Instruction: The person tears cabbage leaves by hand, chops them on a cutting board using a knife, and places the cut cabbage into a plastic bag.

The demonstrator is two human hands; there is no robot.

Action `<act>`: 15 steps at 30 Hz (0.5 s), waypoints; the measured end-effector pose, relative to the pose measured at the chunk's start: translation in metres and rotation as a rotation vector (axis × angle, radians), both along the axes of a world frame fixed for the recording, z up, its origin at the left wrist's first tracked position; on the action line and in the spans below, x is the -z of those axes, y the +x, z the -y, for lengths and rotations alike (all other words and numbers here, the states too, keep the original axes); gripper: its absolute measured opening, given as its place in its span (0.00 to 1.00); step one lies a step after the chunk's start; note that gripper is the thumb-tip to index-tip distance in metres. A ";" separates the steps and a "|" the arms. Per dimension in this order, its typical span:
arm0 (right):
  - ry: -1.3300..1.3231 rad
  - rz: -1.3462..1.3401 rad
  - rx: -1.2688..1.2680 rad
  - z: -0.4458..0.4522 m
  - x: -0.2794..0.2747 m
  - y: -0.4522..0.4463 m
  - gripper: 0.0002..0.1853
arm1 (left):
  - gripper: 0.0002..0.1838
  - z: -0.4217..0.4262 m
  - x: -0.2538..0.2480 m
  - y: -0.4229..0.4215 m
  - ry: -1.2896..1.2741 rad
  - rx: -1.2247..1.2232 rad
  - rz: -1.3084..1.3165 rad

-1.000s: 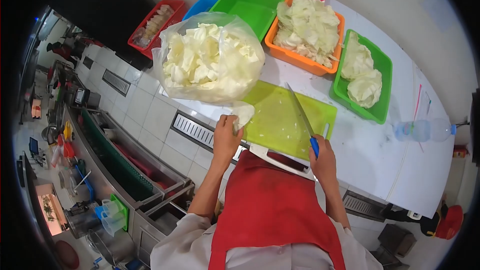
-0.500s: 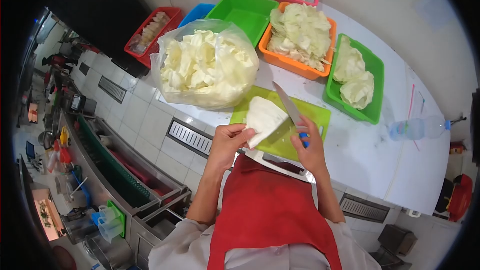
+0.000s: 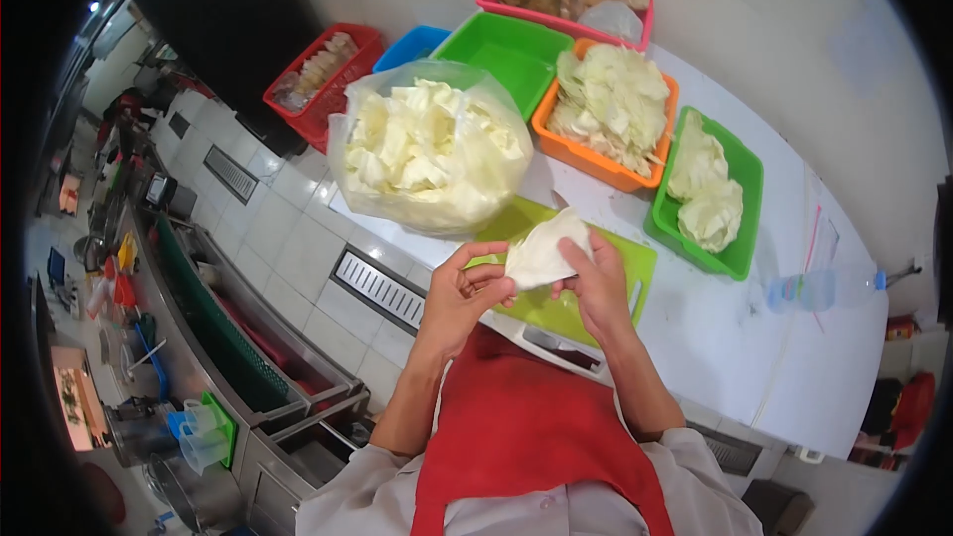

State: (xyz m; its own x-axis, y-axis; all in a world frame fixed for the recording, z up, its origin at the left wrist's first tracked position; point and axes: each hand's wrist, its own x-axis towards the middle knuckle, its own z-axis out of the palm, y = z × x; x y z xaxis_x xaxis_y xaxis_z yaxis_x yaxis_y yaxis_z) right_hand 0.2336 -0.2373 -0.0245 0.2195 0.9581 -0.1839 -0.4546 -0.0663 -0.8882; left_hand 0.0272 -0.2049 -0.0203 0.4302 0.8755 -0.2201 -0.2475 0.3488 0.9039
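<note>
Over the green cutting board (image 3: 635, 263) I hold a pale white cabbage wedge (image 3: 541, 250) between both hands. My left hand (image 3: 459, 290) is closed at its left corner, thumb and fingers touching the edge. My right hand (image 3: 598, 283) grips its right side, with the thumb across the upper face. Only the tip of a knife blade (image 3: 560, 201) shows behind the wedge; the rest is mostly hidden, and I cannot tell whether the right hand still holds it. A clear plastic bag (image 3: 437, 208) full of cut cabbage pieces stands just beyond the board.
An orange basket (image 3: 596, 167) heaped with cabbage leaves and a green tray (image 3: 710, 260) with larger leaves stand right of the bag. Behind are a green tray (image 3: 506, 55), a blue tray (image 3: 412, 45), a pink tray (image 3: 556, 6) and a red basket (image 3: 323, 89). A bottle (image 3: 824, 290) lies at right.
My right hand has moved from the knife handle at the right onto the wedge. The wedge has been lifted and turned, and the knife is now largely out of sight.
</note>
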 end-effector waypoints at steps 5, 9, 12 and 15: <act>0.619 0.706 0.306 -0.064 -0.062 -0.017 0.09 | 0.17 -0.023 0.021 -0.052 0.603 -0.663 -0.234; 0.962 1.336 0.227 -0.153 -0.093 -0.061 0.16 | 0.08 -0.112 -0.028 -0.069 1.210 -1.186 -0.896; 0.510 1.588 -0.501 -0.224 -0.053 -0.100 0.19 | 0.11 -0.168 -0.032 -0.077 1.130 -1.155 -1.123; 0.593 1.696 -0.258 -0.213 -0.040 -0.130 0.20 | 0.09 -0.206 -0.040 -0.109 0.780 -0.678 -0.847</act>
